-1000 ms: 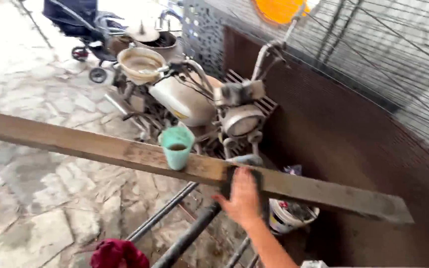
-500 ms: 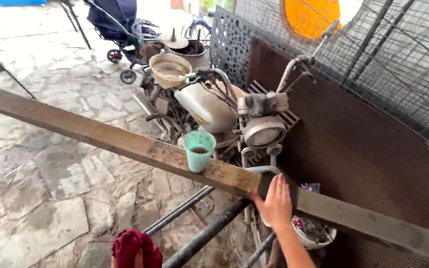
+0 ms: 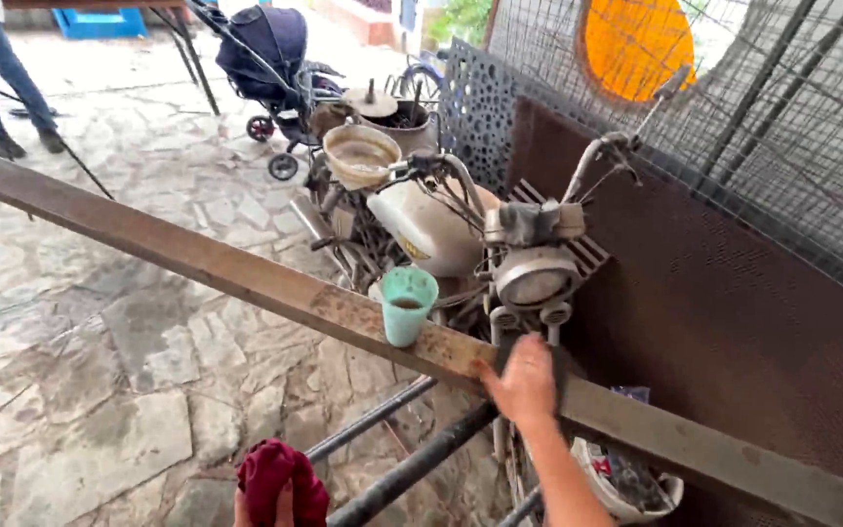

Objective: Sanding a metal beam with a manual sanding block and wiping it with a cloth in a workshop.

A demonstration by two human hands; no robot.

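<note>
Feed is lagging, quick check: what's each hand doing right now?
Left hand: closed around a red rag.
Right hand: pressed on the long beam, over something dark; grip cannot be told.

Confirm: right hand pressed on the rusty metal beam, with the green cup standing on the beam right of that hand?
Not quite. In the head view the right hand is on the rusty metal beam, but the green cup stands left of the hand, not right.

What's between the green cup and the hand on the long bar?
Only bare rusty bar lies between the green cup and the right hand, as the head view shows.
</note>
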